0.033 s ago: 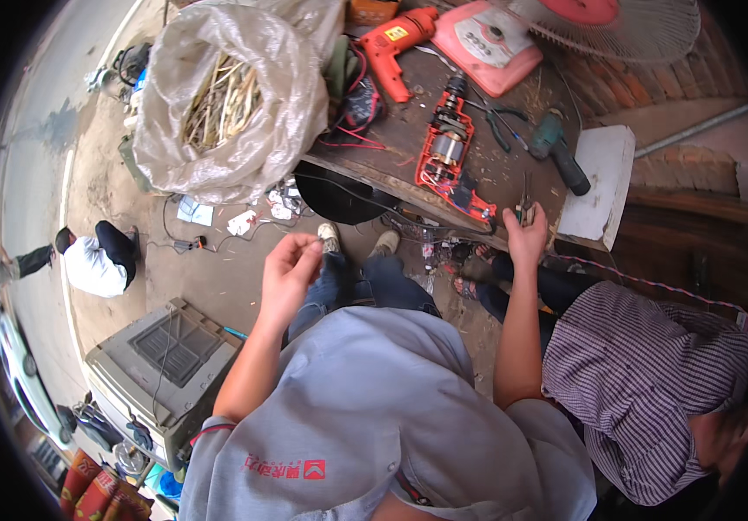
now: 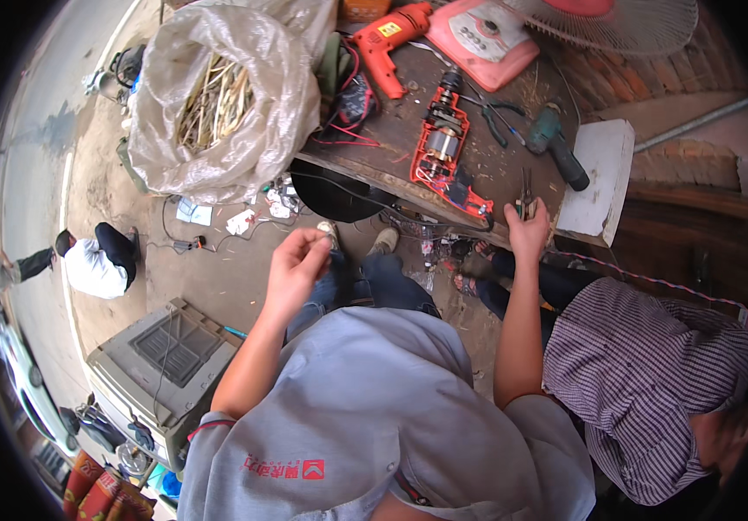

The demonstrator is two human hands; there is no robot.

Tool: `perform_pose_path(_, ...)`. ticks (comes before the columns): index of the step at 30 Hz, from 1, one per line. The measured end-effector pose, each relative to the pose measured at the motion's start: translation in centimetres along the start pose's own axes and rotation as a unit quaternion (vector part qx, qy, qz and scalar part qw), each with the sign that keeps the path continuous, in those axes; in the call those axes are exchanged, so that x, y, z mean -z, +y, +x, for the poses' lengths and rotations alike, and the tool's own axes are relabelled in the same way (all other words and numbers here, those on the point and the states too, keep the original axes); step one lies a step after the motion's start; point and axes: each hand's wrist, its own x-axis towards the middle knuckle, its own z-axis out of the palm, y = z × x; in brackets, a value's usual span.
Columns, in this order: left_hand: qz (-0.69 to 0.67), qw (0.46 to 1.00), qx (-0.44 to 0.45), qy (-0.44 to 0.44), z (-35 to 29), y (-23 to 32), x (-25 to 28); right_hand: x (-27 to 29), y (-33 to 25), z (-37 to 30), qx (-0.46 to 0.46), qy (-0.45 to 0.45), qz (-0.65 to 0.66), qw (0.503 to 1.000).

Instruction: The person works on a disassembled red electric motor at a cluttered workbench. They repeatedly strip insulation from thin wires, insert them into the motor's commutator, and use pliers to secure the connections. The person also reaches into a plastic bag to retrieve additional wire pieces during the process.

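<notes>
Below the hands (image 2: 298,267), red lettering (image 2: 271,467) marks the grey shirt (image 2: 352,391).

Soft daylight, faint shadows; straight edges bow near the black rim.

"What is the wooden table (image 2: 402,137) carrying?"
"An orange drill (image 2: 383,54) is lying near a pink fan base (image 2: 513,59), and an opened drill (image 2: 442,143) is stretching toward the front edge."
"And farther right?"
"Pliers (image 2: 496,135) are lying between the opened drill and a green power tool (image 2: 556,143)."
"The floor (image 2: 218,267)?"
"Papers (image 2: 193,212) are lying there."
</notes>
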Motion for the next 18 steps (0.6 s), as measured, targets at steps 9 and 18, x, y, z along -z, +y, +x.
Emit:
perform_pose_path(9, -0.019, 0.989, 0.107, -0.098, 7.2, -3.8, -8.6, -1.3, 1.1, 1.4, 0.15, 0.153, -0.142, 0.966)
perform_pose_path(18, -0.116, 0.979, 0.149, -0.083, 11.3, -5.4, -11.6, -5.0, -10.8, -6.3, 0.26, -0.02, 0.095, 0.961)
